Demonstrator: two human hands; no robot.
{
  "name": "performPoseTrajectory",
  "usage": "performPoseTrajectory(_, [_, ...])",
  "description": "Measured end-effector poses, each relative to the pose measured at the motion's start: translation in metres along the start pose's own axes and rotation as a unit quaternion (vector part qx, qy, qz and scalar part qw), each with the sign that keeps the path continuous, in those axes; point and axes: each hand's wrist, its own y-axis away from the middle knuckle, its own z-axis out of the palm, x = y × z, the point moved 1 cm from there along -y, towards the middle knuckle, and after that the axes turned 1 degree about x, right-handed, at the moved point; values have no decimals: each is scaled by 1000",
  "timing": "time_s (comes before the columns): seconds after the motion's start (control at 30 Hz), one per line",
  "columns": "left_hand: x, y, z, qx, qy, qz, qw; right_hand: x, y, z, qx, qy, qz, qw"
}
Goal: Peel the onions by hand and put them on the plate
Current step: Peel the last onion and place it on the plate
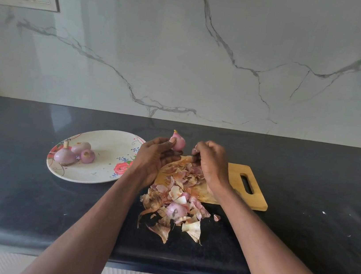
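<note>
Holding a peeled-looking onion (178, 141) in the left hand (154, 156), plate to that hand's left.

Left grip: fingers and thumb curled round the onion, lifted above the far edge of the cutting board (235, 186), its pointed tip up, so the long axis stands near upright. Right hand (210, 162): fingers curled, seemingly pinching a scrap of skin just beside the onion; cannot tell for sure. Plate (100, 174) sits on the bench (26, 203) left of the left hand, near, with three onions (75, 152) at its left side. Left hand is the nearer for the drop. Peel heap (178, 197) spills from board to bench; one more pale onion (176, 210) lies in it, nearer the body.
</note>
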Motion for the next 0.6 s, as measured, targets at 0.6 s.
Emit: performPoseTrajectory(0.6, [0,7,5,-46,-6,9,999,-7,6,2,-55,82,-18,995])
